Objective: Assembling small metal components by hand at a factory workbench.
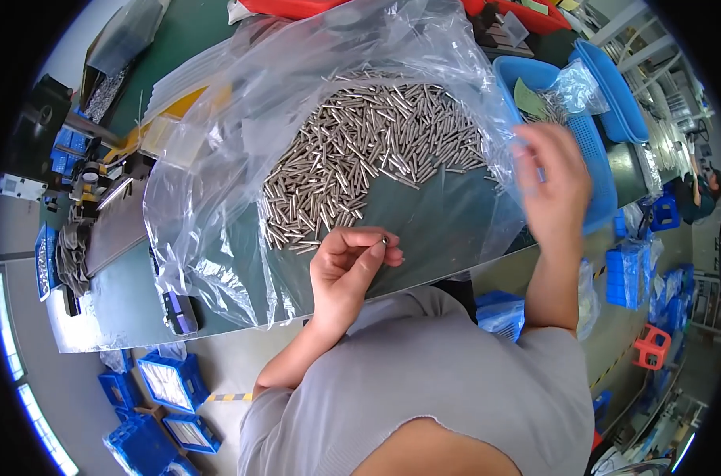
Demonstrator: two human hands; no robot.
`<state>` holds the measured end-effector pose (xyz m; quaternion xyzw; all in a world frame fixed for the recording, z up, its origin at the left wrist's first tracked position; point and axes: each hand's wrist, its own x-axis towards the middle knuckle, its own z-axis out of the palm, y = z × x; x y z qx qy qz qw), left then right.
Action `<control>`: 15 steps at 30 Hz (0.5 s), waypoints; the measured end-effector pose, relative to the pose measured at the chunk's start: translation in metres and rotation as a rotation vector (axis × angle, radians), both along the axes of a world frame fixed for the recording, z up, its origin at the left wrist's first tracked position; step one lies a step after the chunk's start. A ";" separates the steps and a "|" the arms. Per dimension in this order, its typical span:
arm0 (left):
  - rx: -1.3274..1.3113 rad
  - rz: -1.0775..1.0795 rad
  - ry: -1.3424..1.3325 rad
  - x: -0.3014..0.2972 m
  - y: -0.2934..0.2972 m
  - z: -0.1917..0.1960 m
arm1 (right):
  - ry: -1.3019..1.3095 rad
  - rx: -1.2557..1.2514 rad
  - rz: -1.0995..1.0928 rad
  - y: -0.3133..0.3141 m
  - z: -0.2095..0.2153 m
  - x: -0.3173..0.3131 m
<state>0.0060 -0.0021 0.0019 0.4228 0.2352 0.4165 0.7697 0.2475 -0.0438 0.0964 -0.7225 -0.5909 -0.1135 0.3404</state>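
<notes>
Now left hand (348,266) pinching small metal pin (384,239); right hand (552,178) blurred.

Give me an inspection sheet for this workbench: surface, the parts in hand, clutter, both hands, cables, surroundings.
Surface: dark green bench top, largely covered by a clear plastic bag.
Job's things: heap of small metal pins lying on the bag; one small pin pinched at the left fingertips.
Clutter: blue mesh basket at right, small purple object near the bench edge, tools at far left.
Grippers: left hand closed on the small pin; right hand blurred, raised by the basket, grip unclear.
Cables: nothing seen.
Surroundings: blue crates on the floor, a person at far right.
</notes>
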 end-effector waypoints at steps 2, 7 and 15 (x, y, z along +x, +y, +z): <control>0.000 -0.017 -0.006 0.001 0.000 0.001 | 0.116 -0.180 0.394 0.014 -0.018 -0.020; -0.032 -0.024 -0.023 -0.001 -0.002 0.003 | -0.057 -0.400 0.488 0.044 -0.049 -0.043; -0.064 -0.041 -0.031 -0.003 -0.001 0.002 | -0.169 -0.458 0.554 0.038 -0.059 -0.046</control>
